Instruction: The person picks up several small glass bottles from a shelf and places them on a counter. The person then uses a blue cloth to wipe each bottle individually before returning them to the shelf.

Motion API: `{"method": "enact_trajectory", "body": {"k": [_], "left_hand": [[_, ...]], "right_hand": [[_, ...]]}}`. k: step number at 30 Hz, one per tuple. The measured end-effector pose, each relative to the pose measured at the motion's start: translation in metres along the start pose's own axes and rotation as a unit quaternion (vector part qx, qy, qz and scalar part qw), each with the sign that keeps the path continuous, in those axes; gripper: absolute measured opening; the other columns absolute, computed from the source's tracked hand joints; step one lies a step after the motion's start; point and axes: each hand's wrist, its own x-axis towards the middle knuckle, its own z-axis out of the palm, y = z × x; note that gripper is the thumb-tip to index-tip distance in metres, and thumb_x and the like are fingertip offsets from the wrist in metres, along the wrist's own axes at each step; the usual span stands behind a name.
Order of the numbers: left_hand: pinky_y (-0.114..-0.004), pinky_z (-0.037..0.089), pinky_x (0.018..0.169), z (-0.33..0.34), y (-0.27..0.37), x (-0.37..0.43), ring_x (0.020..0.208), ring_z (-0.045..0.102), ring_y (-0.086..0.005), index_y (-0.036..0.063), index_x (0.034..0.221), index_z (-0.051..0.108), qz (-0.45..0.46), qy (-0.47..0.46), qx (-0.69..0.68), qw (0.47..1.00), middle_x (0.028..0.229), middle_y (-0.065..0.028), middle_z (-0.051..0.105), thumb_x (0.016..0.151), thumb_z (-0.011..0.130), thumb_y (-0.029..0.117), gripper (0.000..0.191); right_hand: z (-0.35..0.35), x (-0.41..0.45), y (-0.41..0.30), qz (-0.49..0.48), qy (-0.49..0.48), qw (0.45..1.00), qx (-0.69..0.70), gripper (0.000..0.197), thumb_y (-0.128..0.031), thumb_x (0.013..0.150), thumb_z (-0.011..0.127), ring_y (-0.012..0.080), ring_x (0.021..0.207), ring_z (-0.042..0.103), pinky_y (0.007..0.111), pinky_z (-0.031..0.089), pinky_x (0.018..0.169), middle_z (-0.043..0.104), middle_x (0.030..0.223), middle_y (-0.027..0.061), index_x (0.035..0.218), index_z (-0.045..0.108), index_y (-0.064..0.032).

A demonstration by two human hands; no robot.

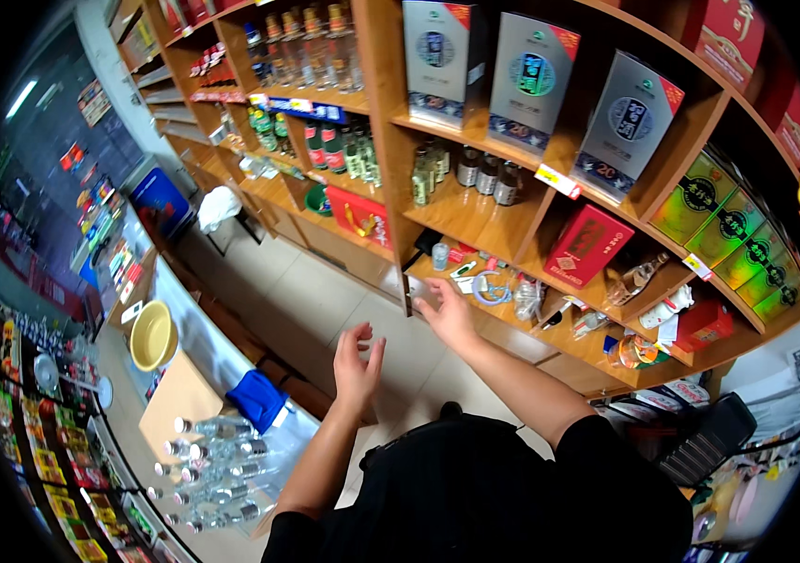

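Observation:
Over the tiled floor my left hand hangs in the air with bent fingers apart and nothing in it. My right hand is stretched toward the wooden shelf unit, also empty, its fingers parted. Closest to it on the low shelf lie a lavender headband-like ring, a clear drinking glass and a clear plastic-wrapped bundle. Whether the right fingertips touch the shelf edge, I cannot tell. On the counter to my left stand several clear glass bottles beside a blue cloth.
Silver liquor boxes, small dark-labelled bottles and a red box fill the shelves ahead. A yellow basin sits on the counter. At the lower right is a black chair; farther off stands a white-covered stool.

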Motion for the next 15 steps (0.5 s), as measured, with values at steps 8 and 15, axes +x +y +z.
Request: {"method": "enact_trajectory", "body": {"k": [8,15], "left_hand": [[-0.038,0.063,0.083,0.137,0.025,0.149,0.101,0.074,-0.0248,-0.0015,0.13,0.066,0.069,-0.076,-0.013,0.995,0.115,-0.0162,0.072,0.1,0.08,0.018,0.038],[-0.04,0.062,0.084,0.237,0.04,0.257,0.101,0.075,-0.0306,-0.0034,0.128,0.068,0.151,-0.095,-0.031,0.983,0.116,-0.0195,0.074,0.098,0.081,0.022,0.041]], "right_hand": [[-0.085,0.108,0.06,0.051,0.095,0.992,-0.065,0.053,-0.021,0.091,0.086,0.0356,0.12,0.072,0.045,0.058,0.102,0.071,0.129,0.0236,0.135,0.065,0.0018],[-0.103,0.181,0.104,0.108,0.186,0.97,-0.109,0.06,-0.028,0.094,0.086,0.0358,0.12,0.072,0.044,0.058,0.103,0.069,0.134,0.0233,0.138,0.062,0.0044]]}}
